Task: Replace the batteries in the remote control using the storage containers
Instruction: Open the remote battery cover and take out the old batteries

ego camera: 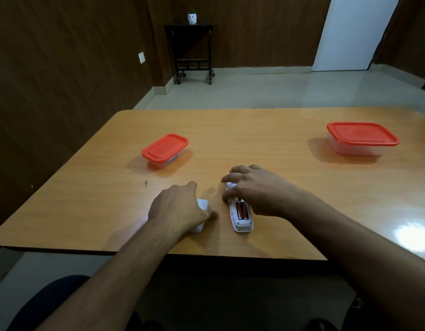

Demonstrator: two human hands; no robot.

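Note:
A white remote control (240, 216) lies face down on the wooden table (87, 201), its battery bay uncovered with two copper-coloured batteries (242, 210) inside. My right hand (256, 189) rests over the remote's far end, fingers curled on it. My left hand (180, 209) lies to the left of the remote, on top of the white battery cover (203, 203), which is mostly hidden under it. A small clear container with a red lid (165, 148) stands at the middle left. A larger red-lidded container (361, 137) stands at the far right. Both lids are on.
A small dark speck (146, 182) lies on the table left of my left hand. Beyond the table are a tiled floor, a black wheeled side table (192, 53) with a white owl pot against the wood-panelled wall, and a white door.

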